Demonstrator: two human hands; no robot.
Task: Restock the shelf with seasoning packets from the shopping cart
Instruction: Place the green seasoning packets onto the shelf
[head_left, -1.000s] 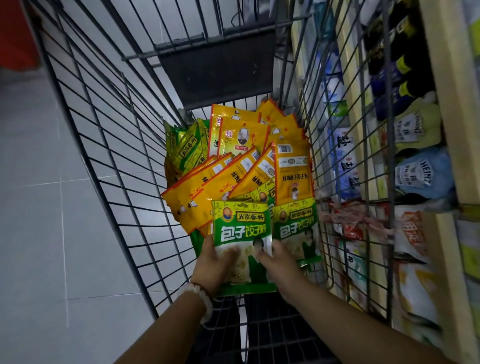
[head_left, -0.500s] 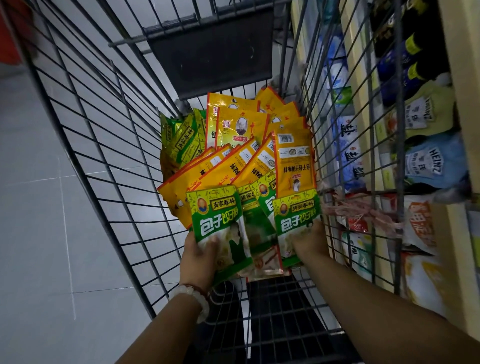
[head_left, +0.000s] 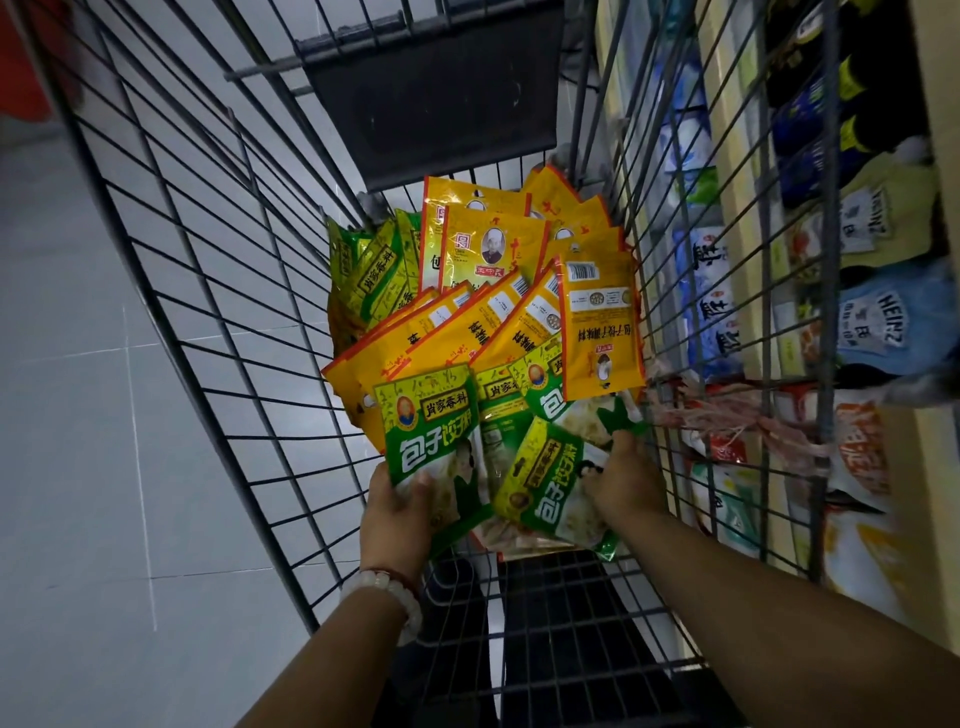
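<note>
Fingers of left hand (head_left: 396, 512) curl round the lower edge of an upright green plastic seasoning packet (head_left: 434, 441), thumb on its front. Right hand (head_left: 626, 480) grips a second, tilted green packet (head_left: 553, 491). Both sit at near end of black wire shopping cart (head_left: 218, 291), before a heap of yellow foil packets (head_left: 498, 322). Wooden shelf (head_left: 930, 156) stands right of the cart.

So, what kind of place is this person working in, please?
Most likely a grocery store aisle. A wire shopping cart holds many seasoning packets, and right beside it stands a shelf stocked with packaged goods, among them a blue Heinz pouch. The tiled floor fits a shop too.
</note>
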